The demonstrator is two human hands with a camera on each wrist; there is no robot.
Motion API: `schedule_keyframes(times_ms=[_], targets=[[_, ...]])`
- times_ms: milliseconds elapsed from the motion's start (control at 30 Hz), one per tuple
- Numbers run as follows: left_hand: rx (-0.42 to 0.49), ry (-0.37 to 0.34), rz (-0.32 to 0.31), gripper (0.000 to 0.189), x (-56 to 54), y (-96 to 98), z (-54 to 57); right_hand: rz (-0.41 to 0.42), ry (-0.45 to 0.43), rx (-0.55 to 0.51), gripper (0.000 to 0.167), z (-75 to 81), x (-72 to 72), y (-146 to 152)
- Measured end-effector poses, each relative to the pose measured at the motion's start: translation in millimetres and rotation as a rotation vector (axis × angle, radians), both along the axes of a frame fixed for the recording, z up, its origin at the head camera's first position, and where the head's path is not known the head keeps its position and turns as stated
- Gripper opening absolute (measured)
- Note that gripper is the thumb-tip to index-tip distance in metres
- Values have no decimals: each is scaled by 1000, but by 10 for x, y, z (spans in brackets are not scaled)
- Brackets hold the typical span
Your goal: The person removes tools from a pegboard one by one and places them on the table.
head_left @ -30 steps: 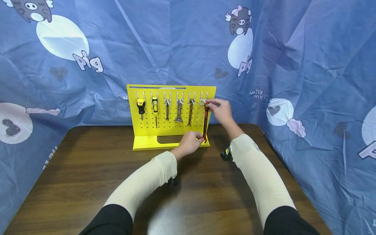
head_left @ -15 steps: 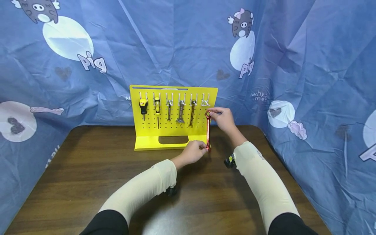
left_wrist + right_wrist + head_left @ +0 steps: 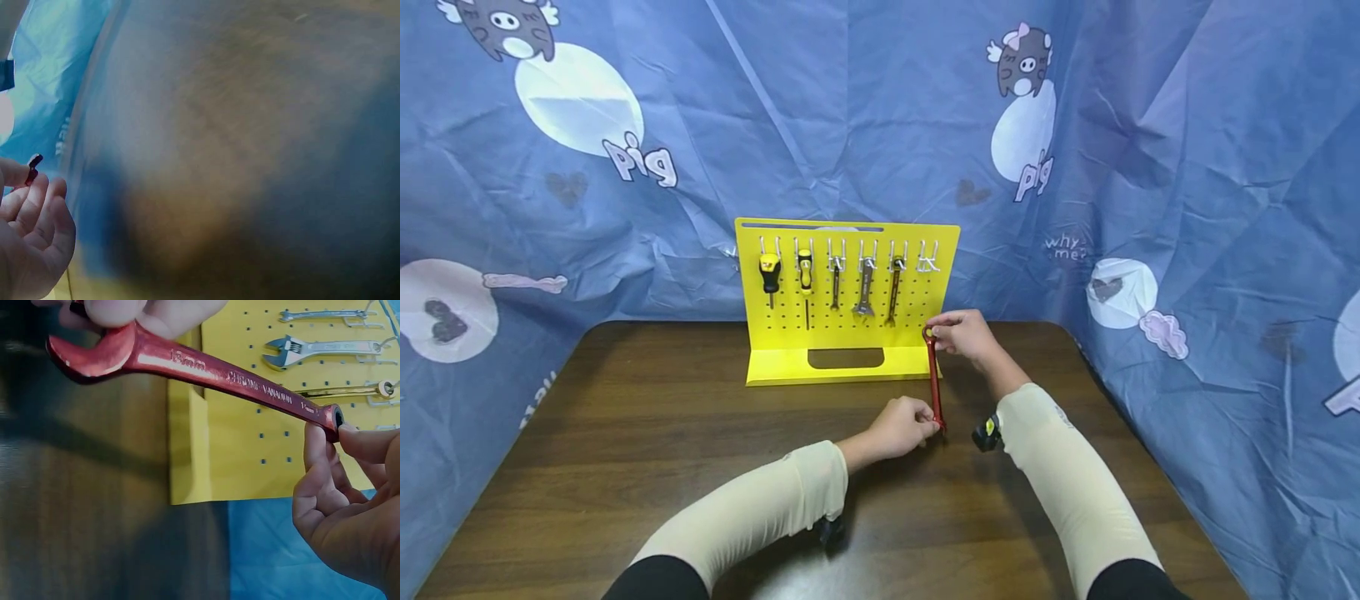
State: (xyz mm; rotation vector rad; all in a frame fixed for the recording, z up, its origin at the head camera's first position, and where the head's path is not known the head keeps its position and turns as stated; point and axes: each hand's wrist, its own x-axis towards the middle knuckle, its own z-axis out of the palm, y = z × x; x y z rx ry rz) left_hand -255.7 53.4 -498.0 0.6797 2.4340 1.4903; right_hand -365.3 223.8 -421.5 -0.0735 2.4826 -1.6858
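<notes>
A red combination wrench [image 3: 934, 379] is held between both hands in front of the pegboard's right end. My left hand [image 3: 898, 427] pinches its open-jaw end, the lower one in the head view. At the ring end, my right hand [image 3: 966, 337] grips with thumb and fingers. The right wrist view shows the red wrench [image 3: 212, 372] lengthwise, with size lettering on its shaft and the right hand [image 3: 356, 500] at the ring. Only a small dark red tip of the wrench [image 3: 34, 164] shows by the left hand [image 3: 34, 231] in the left wrist view.
Behind stands a yellow pegboard [image 3: 842, 367] on the brown table [image 3: 662, 417]. From its hooks hang two screwdrivers [image 3: 770, 271], a small wrench [image 3: 836, 287], an adjustable wrench [image 3: 865, 287] and a brassy wrench [image 3: 895, 292]. The rightmost hook [image 3: 928, 260] bears no tool. A blue printed cloth [image 3: 880, 125] surrounds the table.
Both hands have carried the red wrench down from beside the rightmost hook and toward the front of the table. The other tools stay on their hooks; the head view has shifted slightly.
</notes>
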Motion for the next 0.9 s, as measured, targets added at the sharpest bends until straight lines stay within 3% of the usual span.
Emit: schedule_keyframes(times_ms=[233,567,700,900], targets=[[4,-172,16,20,209,25,-57,9,-126,4,19,-198,95,43],[-42,-226,15,26,337,58,-70,26,-195,2,21,-364,183,27],[-116,-188,21,28,362,65,-88,14,-216,-5,21,-443,212,32],[-286,-26,42,31,373,86,-112,-11,-244,-10,22,-554,239,52]])
